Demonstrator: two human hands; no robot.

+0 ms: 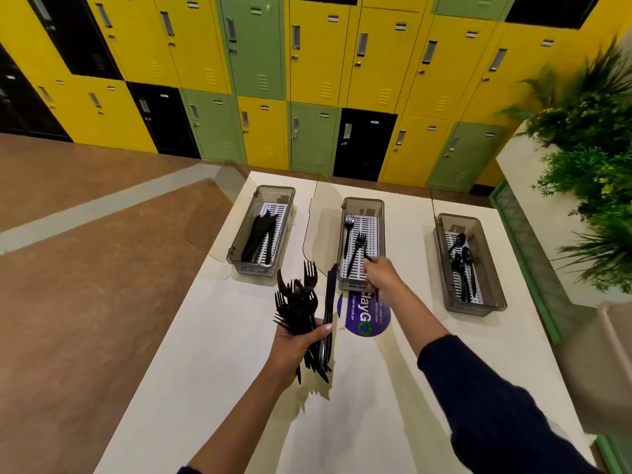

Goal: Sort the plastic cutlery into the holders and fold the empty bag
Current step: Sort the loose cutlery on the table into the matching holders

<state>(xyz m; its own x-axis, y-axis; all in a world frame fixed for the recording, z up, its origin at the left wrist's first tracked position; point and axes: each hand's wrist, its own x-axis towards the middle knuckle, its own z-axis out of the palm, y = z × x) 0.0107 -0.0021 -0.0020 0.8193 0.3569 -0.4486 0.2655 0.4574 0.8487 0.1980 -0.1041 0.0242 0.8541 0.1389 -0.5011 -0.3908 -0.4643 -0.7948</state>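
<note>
Head view: right hand point(379, 272) holds a fork point(371, 268) lengthwise over middle holder point(361, 242).

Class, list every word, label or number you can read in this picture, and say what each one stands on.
"layGO": large letters on the round purple sticker on the white table; the first letter is hidden behind the right hand.
"Clean as you go": smaller line on the same sticker.
Other small sticker lines: too blurred.
Locker door labels: too small.

Yellow, green and black lockers point(318, 80) behind white table point(219, 388), brown floor point(85, 268).
</note>
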